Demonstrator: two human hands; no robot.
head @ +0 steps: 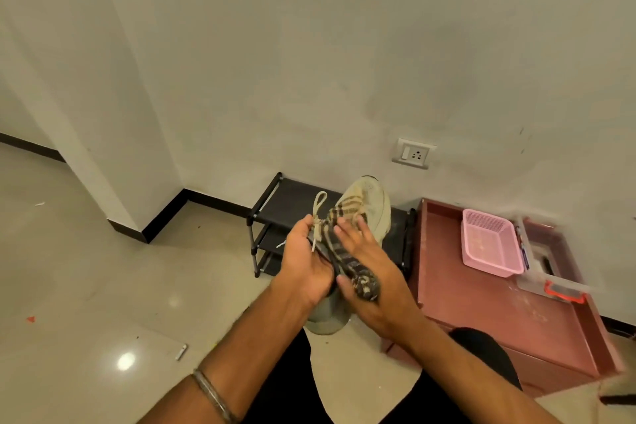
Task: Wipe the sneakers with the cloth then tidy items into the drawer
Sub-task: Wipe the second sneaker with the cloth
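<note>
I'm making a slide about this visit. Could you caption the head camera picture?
Left hand holds a pale sneaker while the right hand presses a striped cloth on it, above a shoe rack.

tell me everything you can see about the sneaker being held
The sneaker is pale beige or off-white, with a thick light sole and cream laces, one loop sticking up. It looks dusty or scuffed. It is held up in the air in front of a black shoe rack, toe pointing away and up, heel toward the person. The left hand grips its side near the laces. The right hand presses a striped brown cloth over its upper, which hides much of the top.
</note>
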